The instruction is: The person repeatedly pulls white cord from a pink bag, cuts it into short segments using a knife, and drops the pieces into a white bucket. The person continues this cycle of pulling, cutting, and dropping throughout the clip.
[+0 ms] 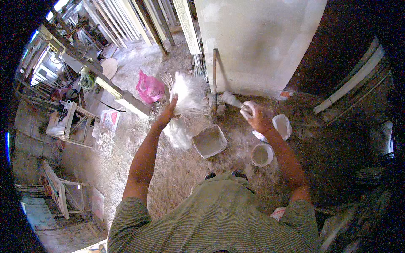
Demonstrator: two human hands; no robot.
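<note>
My left hand (169,113) is closed round a loose bundle of white fibres (192,95), whose strands fan out above and to the right. Paler material (178,134) hangs or lies just below that hand; I cannot tell if it belongs to the bundle. Out to the right, my right hand (253,115) is closed on a whitish, plaster-coated wad (230,99) that sticks out toward the upper left. Below and between the hands, a squarish tub (227,145) with a white-crusted rim stands on the floor. Beneath my right forearm is a round bucket (253,157) holding greyish stuff.
Another white container (288,126) sits right of my right forearm. A wooden pole (214,76) leans by a large pale panel (257,42). A pink plastic bag (147,87) lies left of the fibres. Wooden frames (69,124) stand at the left, long strips (114,21) behind.
</note>
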